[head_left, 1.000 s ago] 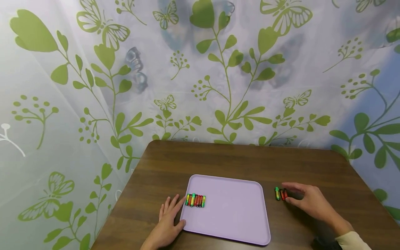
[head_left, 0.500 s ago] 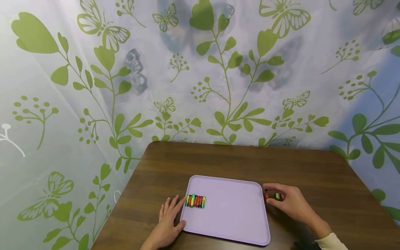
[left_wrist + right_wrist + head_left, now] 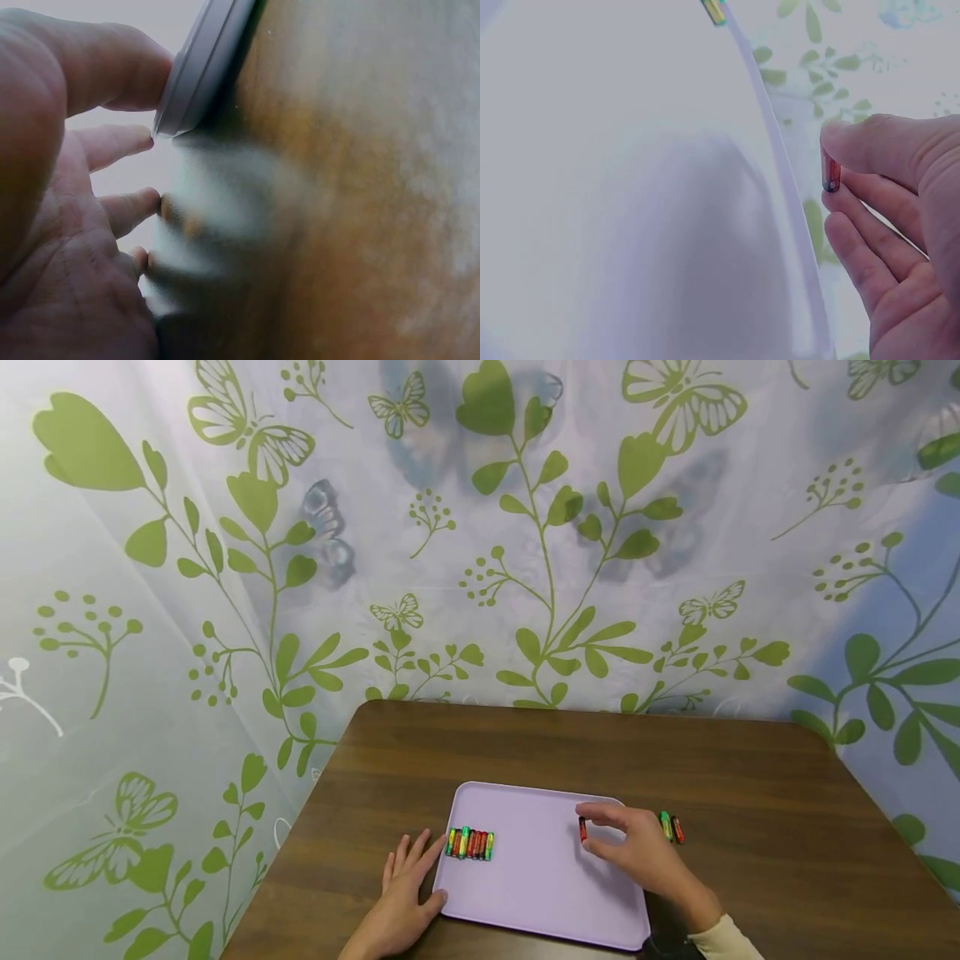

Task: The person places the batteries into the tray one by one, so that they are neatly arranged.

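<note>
My right hand [image 3: 643, 853] pinches a red-and-black battery [image 3: 582, 829] between thumb and fingertips, over the right part of the lilac tray [image 3: 536, 877]. In the right wrist view the battery [image 3: 830, 169] stands upright under the thumb. Several batteries [image 3: 470, 843], some green and yellow, others red and black, lie side by side at the tray's left edge. My left hand [image 3: 401, 897] rests flat with spread fingers at that edge. The left wrist view has its thumb touching the tray's rim [image 3: 202, 67].
Right of the tray, a green battery [image 3: 666, 826] and a red battery [image 3: 678, 829] lie on the brown wooden table [image 3: 735, 768]. A cloth [image 3: 555, 568] printed with green leaves and butterflies hangs behind the table.
The right hand has picked up a red battery from the group at the right and carried it left over the tray. Two batteries stay behind there. My left hand has not moved.
</note>
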Action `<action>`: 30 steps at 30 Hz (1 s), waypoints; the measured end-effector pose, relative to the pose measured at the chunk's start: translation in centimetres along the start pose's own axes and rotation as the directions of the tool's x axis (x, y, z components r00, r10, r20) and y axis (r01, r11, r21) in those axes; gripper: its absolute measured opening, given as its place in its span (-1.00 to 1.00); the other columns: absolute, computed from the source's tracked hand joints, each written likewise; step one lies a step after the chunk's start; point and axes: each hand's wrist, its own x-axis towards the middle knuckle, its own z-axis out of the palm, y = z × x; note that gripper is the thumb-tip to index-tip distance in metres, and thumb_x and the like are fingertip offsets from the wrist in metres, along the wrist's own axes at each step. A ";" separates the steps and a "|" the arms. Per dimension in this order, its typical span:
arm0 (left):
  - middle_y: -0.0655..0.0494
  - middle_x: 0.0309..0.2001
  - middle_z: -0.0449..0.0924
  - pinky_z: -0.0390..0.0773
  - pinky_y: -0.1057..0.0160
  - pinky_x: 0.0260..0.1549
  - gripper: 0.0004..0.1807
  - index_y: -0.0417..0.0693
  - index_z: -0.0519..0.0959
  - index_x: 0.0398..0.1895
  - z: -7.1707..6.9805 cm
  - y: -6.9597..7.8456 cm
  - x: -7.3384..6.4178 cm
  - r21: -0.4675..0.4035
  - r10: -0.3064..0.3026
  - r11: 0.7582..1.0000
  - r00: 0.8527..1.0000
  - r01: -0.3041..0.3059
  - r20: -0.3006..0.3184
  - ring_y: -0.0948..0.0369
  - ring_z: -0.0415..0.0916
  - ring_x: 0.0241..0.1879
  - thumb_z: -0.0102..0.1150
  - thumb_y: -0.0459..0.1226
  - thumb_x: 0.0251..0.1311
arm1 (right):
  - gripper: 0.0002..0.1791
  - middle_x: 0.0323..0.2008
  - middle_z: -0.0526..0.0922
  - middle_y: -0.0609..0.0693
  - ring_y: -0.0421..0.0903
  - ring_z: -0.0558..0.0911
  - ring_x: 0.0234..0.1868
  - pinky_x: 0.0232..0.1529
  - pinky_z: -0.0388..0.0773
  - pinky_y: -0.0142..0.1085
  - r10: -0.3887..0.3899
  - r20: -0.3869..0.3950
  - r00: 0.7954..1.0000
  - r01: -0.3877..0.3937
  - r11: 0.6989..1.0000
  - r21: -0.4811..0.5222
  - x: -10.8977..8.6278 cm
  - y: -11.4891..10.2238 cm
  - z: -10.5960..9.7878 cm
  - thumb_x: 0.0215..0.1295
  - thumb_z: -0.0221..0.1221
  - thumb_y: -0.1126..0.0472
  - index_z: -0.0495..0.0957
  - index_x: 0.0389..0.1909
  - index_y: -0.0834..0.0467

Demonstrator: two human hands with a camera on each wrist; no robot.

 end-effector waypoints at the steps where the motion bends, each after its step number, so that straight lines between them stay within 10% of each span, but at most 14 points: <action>1: -0.39 0.73 0.05 -0.53 -0.57 0.54 -0.12 0.05 0.35 0.69 0.0 0.0 0.0 0.000 -0.001 1.000 1.000 0.001 0.001 -0.50 -0.40 0.72 0.39 -0.36 0.28 | -0.46 0.05 0.88 -0.09 -0.08 0.86 0.05 0.16 0.77 -0.29 -0.004 0.002 1.000 0.004 1.000 0.002 0.1 -0.2 0.5 0.10 0.63 0.32 0.80 0.16 0.09; 30: -0.36 0.73 0.08 -0.48 -0.56 0.56 -0.12 0.07 0.33 0.70 0.0 -0.4 0.0 0.024 0.014 1.000 1.000 -0.014 0.000 -0.49 -0.36 0.72 0.40 -0.35 0.30 | -0.49 0.05 0.88 -0.01 -0.07 0.83 0.11 0.22 0.76 -0.08 -0.096 0.061 0.993 0.098 0.995 -0.032 3.0 -6.8 10.9 0.04 0.55 0.41 0.80 0.10 0.22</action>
